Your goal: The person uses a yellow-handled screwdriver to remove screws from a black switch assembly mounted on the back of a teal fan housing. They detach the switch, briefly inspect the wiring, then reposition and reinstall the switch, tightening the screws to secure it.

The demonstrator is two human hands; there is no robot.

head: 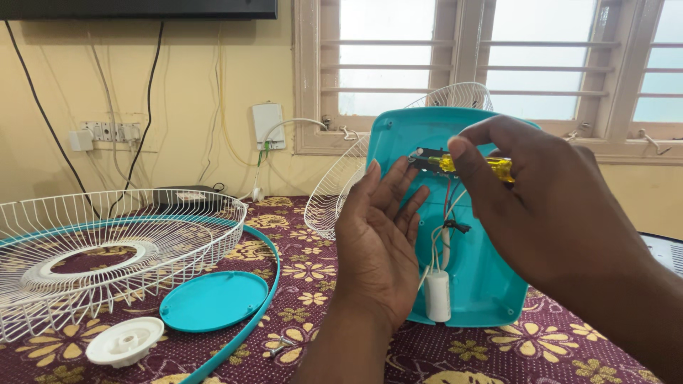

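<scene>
Up close, both hands work at the open back of a teal fan base.

Head view: the right hand (548,206) pinches a yellow screwdriver (469,165), fingers closed around its handle, tip pointing left into the base (491,277). The left hand (380,242) is spread open, palm toward the camera, holding nothing, its fingertips just beside the screwdriver tip. Wires (445,213) and a white capacitor (437,295) show inside the base, which stands upright on a floral cloth (313,274). Left of it lie a white grille (107,249), a teal ring (263,284), a teal disc (213,300) and a white cap (128,341). A second grille (334,192) leans behind the base.
</scene>
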